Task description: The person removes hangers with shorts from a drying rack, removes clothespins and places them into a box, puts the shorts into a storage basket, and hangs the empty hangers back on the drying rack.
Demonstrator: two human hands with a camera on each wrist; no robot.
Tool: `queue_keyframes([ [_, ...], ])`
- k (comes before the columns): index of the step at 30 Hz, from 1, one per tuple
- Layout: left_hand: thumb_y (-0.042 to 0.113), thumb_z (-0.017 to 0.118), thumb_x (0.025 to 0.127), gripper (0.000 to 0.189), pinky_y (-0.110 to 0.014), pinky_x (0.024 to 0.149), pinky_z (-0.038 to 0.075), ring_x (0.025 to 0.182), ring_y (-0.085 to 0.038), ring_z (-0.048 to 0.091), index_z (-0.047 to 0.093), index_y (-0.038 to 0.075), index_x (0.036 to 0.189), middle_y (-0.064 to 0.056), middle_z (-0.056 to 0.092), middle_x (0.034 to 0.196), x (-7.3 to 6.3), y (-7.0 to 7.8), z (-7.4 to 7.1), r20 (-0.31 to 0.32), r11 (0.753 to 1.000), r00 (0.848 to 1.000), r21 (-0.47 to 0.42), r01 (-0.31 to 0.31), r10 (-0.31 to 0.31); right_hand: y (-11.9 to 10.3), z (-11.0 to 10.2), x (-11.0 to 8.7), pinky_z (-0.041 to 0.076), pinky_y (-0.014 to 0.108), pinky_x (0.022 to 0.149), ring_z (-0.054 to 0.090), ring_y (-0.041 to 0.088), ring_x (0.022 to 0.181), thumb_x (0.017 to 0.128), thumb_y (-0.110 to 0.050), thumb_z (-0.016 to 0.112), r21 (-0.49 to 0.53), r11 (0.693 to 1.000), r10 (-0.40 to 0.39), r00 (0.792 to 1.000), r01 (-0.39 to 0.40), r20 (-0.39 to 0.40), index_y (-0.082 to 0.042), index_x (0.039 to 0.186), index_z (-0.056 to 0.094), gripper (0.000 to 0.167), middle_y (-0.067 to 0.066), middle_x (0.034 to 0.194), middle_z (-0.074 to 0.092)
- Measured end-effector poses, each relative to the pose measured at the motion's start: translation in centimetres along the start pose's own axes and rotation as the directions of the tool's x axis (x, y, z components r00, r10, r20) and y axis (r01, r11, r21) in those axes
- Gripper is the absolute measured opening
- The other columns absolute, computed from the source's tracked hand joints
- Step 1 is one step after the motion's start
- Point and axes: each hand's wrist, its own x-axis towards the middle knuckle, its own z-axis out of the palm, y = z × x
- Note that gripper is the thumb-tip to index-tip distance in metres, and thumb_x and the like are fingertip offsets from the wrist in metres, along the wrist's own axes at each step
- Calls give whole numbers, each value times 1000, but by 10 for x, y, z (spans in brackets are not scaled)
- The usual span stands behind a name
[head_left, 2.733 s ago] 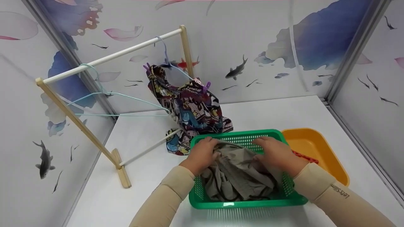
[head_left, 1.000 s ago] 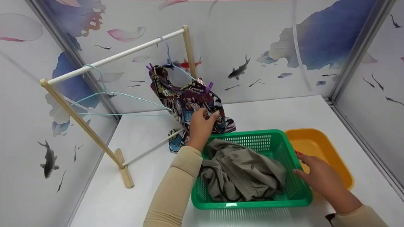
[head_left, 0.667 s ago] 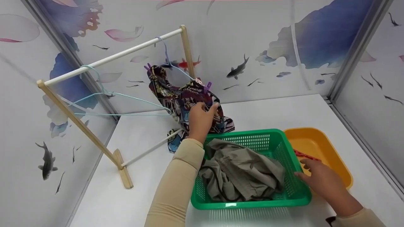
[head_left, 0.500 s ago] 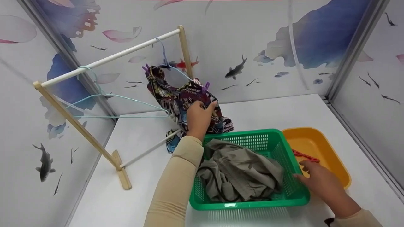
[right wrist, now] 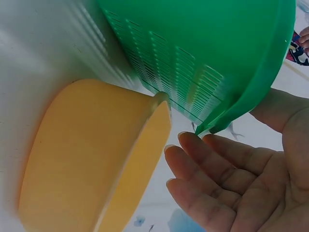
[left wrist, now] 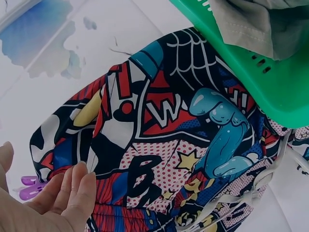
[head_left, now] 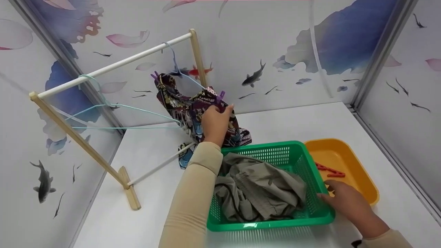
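In the head view, printed shorts (head_left: 194, 113) hang from a blue hanger (head_left: 187, 77), pegged at the waist with purple clothespins (head_left: 221, 96). My left hand (head_left: 216, 125) is in front of them, just below the right-hand clothespin. The left wrist view shows its fingers (left wrist: 72, 193) extended against the shorts' fabric, gripping nothing. My right hand (head_left: 349, 203) is at the right rim of the green basket (head_left: 299, 151). In the right wrist view its thumb lies behind the rim, with the fingers (right wrist: 207, 159) loosely spread in front. A crumpled grey-green garment (head_left: 265, 182) with dark cord lies in the basket.
An orange tray (head_left: 358, 165) with red clothespins (head_left: 329, 169) stands against the basket's right side. To the left is a wooden rack (head_left: 86, 144) with a white rail (head_left: 120, 62). An unused light-green hanger (head_left: 144, 112) hangs there. Printed walls surround the white table (head_left: 330, 119).
Both hands have left the grey-green garment. My left hand has gone up and back to the shorts, still rising towards the clothespin; my right hand has gone out to the basket's right rim.
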Motion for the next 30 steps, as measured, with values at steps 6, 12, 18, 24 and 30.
queue_keyframes([
  [6,51,66,87,43,-28,51,36,61,-17,46,56,9,81,-3,48,68,5,0,-1,-9,1000,1000,-8,-4,4,2,0,-1,52,54,82,60,34,94,87,-50,66,8,1000,13,1000,-13,10,11,126,52,73,25,110,62],
  [12,55,65,86,47,-28,52,35,61,-16,44,54,10,78,-2,47,68,7,3,-2,-6,1000,1000,14,9,-8,3,1,-1,54,52,81,60,31,91,87,-51,66,22,1000,20,1000,-21,20,11,127,50,75,24,109,63],
  [18,51,64,89,44,-29,53,36,61,-18,47,56,8,79,-4,49,69,9,3,-2,-8,999,1000,36,-6,6,5,2,-1,54,52,81,61,32,92,88,-50,65,40,999,18,1000,-18,12,11,128,50,75,23,108,63],
  [24,51,64,88,44,-30,53,38,62,-18,49,57,9,77,-5,53,70,13,1,-1,-14,1000,1000,24,10,-9,5,3,-1,54,50,79,62,30,91,88,-48,65,48,999,8,1000,-8,0,11,128,51,72,21,107,64],
  [30,53,63,89,45,-30,52,39,63,-19,51,60,9,81,-6,58,73,16,1,2,-15,998,1000,64,13,-12,6,4,-2,55,49,79,62,28,90,88,-49,66,60,998,16,1000,-16,8,10,128,51,72,20,107,65],
])
